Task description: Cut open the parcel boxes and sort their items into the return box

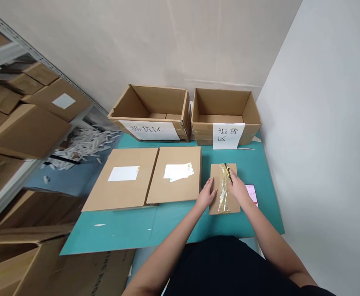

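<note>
Small brown cardboard box [215, 176] noted on the teal-green tabletop [176, 224], lying flat near its right side, directly before the person; a strip of shiny clear tape [223, 199] is run lengthwise down the middle of its top. The box's left side is steadied by the bare left hand [207, 195]; its fingers are spread loosely against edge and top, not clenched. A slim yellow-and-black utility knife [228, 173] is grasped in the fingers of the bare right hand [236, 187], held over the far half of the box, tip pointed away from the person, near the tape; whether the blade is extended or touching cannot be told. A smartphone with a lit pinkish screen [252, 194] is partly covered by the right forearm. To the left of the box, two wide, flat brown cardboard cartons [174, 193] are laid side by side, white paper labels [178, 171] stuck on top. Along the back, two open-topped brown cardboard bins [223, 100] are placed next to each other, each marked with a handwritten white paper sign [229, 135]. Further brown boxes [26, 131] are stacked on metal shelving at far left.
</note>
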The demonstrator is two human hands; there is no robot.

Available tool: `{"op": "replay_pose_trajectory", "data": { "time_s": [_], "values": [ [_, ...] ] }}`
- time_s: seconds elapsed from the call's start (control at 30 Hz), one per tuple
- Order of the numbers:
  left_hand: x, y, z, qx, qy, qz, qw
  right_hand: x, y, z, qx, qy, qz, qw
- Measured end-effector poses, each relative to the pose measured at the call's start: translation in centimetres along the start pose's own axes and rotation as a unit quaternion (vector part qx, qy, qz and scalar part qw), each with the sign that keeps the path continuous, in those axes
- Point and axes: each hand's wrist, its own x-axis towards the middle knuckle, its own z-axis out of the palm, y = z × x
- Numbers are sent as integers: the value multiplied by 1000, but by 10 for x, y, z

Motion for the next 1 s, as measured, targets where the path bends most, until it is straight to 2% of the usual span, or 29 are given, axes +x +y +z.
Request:
{"op": "replay_pose_trajectory", "data": {
  "time_s": [0.5,1.0],
  "values": [
    [3,4,3,8,-33,2,999,6,-21,1,-85,-40,32,995],
    [2,6,3,16,-37,0,999,6,-26,11,-96,-24,45,994]
  ]
}}
